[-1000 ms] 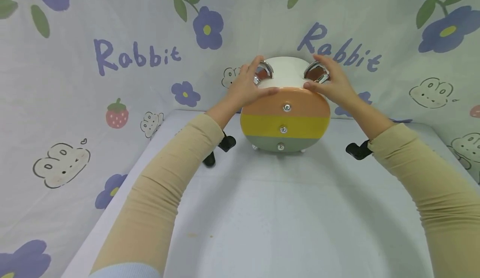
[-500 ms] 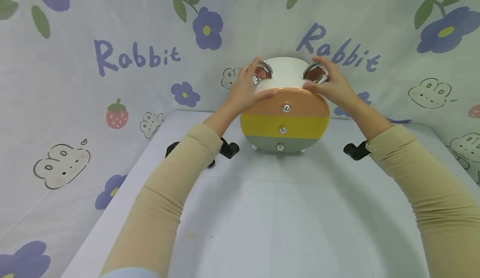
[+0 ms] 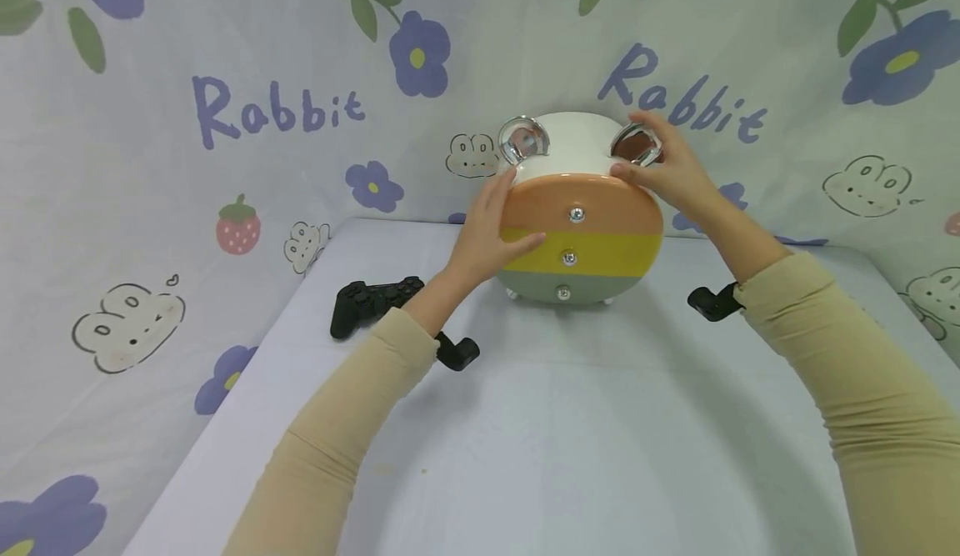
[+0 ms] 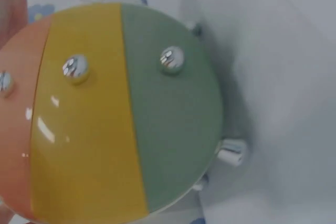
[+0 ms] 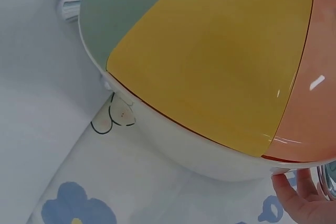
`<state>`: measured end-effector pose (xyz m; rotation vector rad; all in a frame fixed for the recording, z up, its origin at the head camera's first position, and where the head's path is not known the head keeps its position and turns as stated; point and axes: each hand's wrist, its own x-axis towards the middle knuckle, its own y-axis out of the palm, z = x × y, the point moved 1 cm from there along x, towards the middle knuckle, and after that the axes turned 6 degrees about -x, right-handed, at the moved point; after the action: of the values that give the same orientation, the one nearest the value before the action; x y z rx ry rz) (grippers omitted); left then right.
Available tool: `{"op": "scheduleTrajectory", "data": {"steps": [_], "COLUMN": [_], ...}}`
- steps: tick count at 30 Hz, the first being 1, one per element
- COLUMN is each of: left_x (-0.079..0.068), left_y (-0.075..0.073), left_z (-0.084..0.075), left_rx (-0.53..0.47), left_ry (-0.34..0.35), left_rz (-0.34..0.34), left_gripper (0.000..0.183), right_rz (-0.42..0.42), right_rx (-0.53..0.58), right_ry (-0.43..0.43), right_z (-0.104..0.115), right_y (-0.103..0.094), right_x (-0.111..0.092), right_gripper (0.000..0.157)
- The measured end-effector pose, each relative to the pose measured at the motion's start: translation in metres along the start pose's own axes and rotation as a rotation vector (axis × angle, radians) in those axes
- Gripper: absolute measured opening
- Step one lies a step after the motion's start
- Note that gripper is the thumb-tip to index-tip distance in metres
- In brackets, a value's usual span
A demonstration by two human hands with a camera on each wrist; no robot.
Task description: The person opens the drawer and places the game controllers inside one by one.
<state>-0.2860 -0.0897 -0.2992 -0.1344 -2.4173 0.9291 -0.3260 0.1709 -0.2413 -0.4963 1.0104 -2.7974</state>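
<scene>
A small rounded drawer cabinet [image 3: 615,253] stands upright on short chrome feet, with orange, yellow and green drawers and round chrome knobs. Chrome rings stick up at its white top, the left ring [image 3: 523,140] uncovered. My left hand [image 3: 483,239] lies at the cabinet's left side, fingers extended up the edge and thumb over the yellow drawer. My right hand [image 3: 672,174] grips the right chrome ring [image 3: 636,144], fingers over it and thumb at the orange drawer's upper edge. In the right wrist view, fingertips [image 5: 286,190] show at the white rim.
A black game controller [image 3: 367,302] lies on the white-covered table [image 3: 600,448], left of the cabinet and partly behind my left forearm. Black wrist mounts [image 3: 457,353] stick out from both wrists. A printed cloth [image 3: 285,31] hangs close behind the cabinet.
My left hand has let go of the left chrome ring and moved down along the cabinet's side. More of the controller shows now. The right hand keeps its grip.
</scene>
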Motion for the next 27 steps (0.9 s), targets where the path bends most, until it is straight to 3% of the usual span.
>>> {"op": "scheduleTrajectory", "data": {"steps": [5, 8, 11, 14, 17, 23, 27], "left_x": [-0.023, -0.039, -0.054, -0.064, -0.070, -0.071, -0.069], "left_y": [0.012, 0.023, 0.037, 0.052, 0.066, 0.087, 0.094], "left_z": [0.003, 0.003, 0.001, 0.000, 0.003, 0.007, 0.008], "left_rx": [0.027, 0.127, 0.225, 0.251, 0.229, 0.123, 0.014], "left_ry": [0.049, 0.107, 0.195, 0.221, 0.153, -0.074, -0.190], "left_rz": [-0.120, -0.164, -0.158, -0.098, -0.004, 0.212, 0.280], "left_gripper": [0.088, 0.087, 0.084, 0.079, 0.070, 0.057, 0.054], "right_rz": [-0.004, -0.006, -0.006, -0.006, -0.009, -0.013, -0.015], "right_rx": [-0.011, -0.016, -0.014, -0.017, -0.019, -0.020, -0.019], "right_ry": [-0.001, -0.004, -0.004, 0.003, 0.007, 0.007, 0.006], "right_z": [0.000, 0.000, 0.000, 0.000, 0.000, 0.000, 0.001], "right_y": [0.000, 0.000, 0.000, -0.002, -0.002, -0.001, 0.000], "right_x": [0.000, 0.000, 0.000, 0.000, -0.001, 0.000, -0.001], "right_gripper": [0.081, 0.080, 0.080, 0.080, 0.080, 0.080, 0.080]}}
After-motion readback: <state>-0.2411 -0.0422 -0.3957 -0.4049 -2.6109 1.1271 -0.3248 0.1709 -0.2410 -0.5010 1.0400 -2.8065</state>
